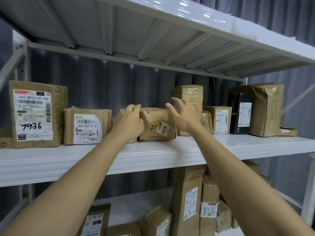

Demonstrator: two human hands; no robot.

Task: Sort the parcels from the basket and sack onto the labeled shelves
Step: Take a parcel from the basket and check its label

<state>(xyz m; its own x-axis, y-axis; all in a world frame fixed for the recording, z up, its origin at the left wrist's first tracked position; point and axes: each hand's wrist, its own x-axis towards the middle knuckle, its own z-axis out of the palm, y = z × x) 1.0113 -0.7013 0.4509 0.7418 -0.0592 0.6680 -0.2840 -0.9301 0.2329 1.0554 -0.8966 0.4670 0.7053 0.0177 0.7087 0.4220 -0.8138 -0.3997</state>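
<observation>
Head cam is what I've got. Both arms reach up to the middle shelf [153, 155] of a white metal rack. The parcel in play is the crumpled brown taped box [157, 124], sitting on that shelf about mid-width, with "2-" scrawled on its front and a peeling white sticker printed 300.

Left hand [130, 120] is on the box's left end; its fingers [134, 107] curl over the top left corner, so I read that as a grip. It also covers most of a smaller parcel just left of the box.

Right hand [180, 114] is at the box's upper right, fingers spread and relaxed, holding nothing. I can't tell if the palm touches the cardboard.

Same shelf, left side: a tall box with a label marked 7936 [34, 114], then a squat box with a label reading 502-602-12-81 [87, 126] and a hand-written 2-1. Right side: a taped upright parcel [189, 94] behind the right hand, a small carton [220, 120] marked 2-1, a black package [241, 113], and a big wrapped brown parcel [265, 109] beside it.

The lower shelf [133, 206] holds more brown parcels, some standing upright near the right forearm. A grey curtain [102, 82] hangs behind the rack.
</observation>
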